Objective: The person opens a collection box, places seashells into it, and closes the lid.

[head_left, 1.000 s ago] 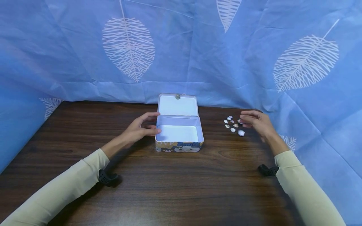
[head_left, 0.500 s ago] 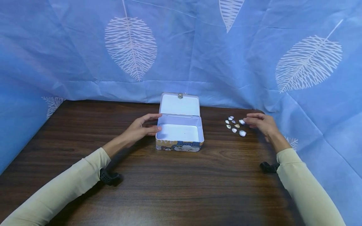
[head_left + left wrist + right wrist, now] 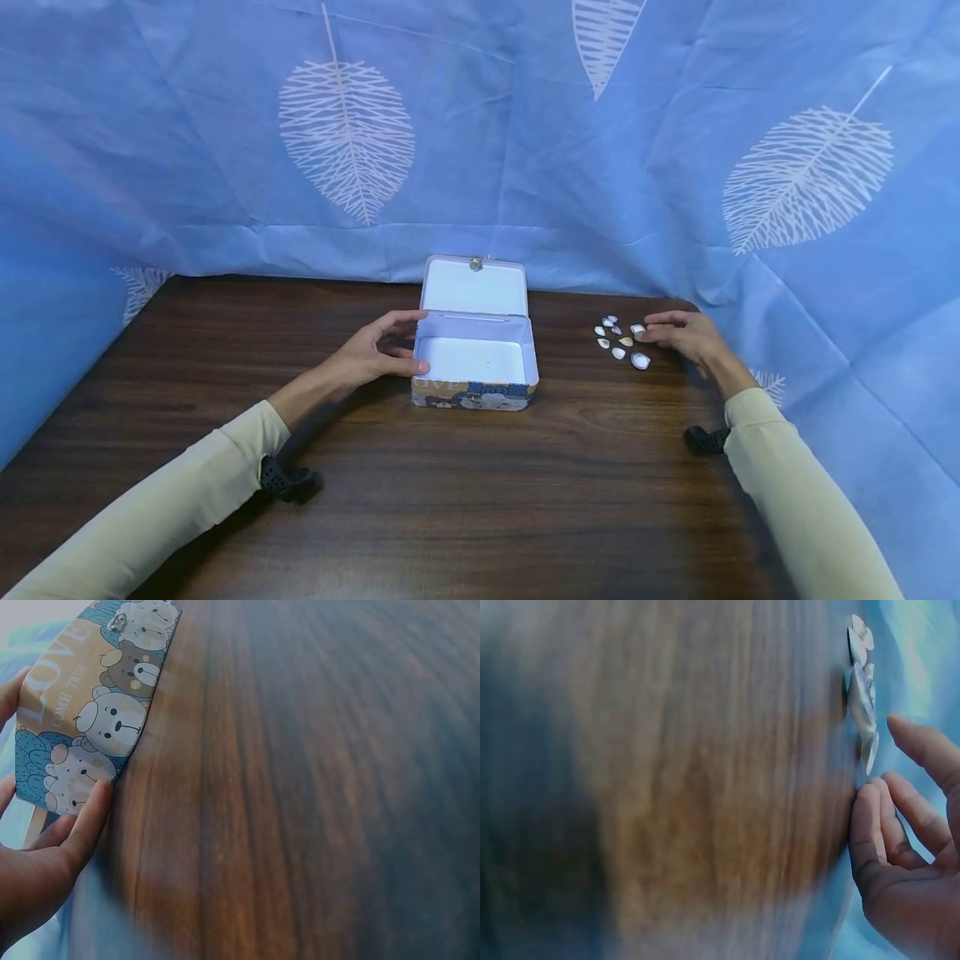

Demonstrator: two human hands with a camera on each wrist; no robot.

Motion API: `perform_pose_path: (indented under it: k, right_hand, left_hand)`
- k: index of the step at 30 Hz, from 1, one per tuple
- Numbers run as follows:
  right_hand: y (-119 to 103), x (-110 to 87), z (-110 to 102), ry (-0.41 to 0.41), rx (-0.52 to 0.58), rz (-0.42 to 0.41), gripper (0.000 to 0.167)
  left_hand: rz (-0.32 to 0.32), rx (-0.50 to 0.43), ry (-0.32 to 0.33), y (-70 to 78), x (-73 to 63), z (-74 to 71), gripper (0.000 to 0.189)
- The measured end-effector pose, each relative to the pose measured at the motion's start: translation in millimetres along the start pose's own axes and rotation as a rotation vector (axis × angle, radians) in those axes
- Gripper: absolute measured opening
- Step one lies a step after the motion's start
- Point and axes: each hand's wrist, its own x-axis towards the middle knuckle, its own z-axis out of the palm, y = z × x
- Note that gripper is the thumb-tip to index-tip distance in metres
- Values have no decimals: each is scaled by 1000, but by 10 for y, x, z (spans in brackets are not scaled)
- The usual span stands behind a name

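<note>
A tin box (image 3: pixel 474 397) with cartoon bears on its front stands at mid-table, lid (image 3: pixel 476 287) tipped back, its white inside holding nothing visible. My left hand (image 3: pixel 367 350) grips the box's left side, thumb over the rim. In the left wrist view, its lower fingers (image 3: pixel 91 814) lie against the outer wall near the table. Right of the box, several small seashells (image 3: pixel 618 353) are scattered. My right hand (image 3: pixel 692 337) reaches in from the right, fingertips right at one white shell (image 3: pixel 637 328). The right wrist view shows a gap between thumb (image 3: pixel 919 742) and fingers, nothing held there.
The dark wooden table (image 3: pixel 480 500) ends at the back against a blue curtain (image 3: pixel 465 150) with white leaf prints. Its right edge is close to my right hand. Black wrist devices (image 3: pixel 288 481) sit under both sleeves.
My right hand first drew off to the right of the white shell, then came back left and down to it. My left thumb has slid slightly toward the box's front.
</note>
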Motion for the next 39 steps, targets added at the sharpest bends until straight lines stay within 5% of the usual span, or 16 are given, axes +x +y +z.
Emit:
perform_pose_path:
  k: [8, 17, 39]
  right_hand:
    - [-39, 22, -27, -53, -128, 8, 73]
    - [-28, 60, -16, -33, -160, -16, 70]
    - [-35, 59, 47, 28, -191, -8, 61]
  left_hand:
    - [-21, -38, -5, 0, 17, 7, 87]
    - [-39, -113, -11, -1, 42, 8, 82]
    - [-49, -108, -36, 21, 22, -5, 77]
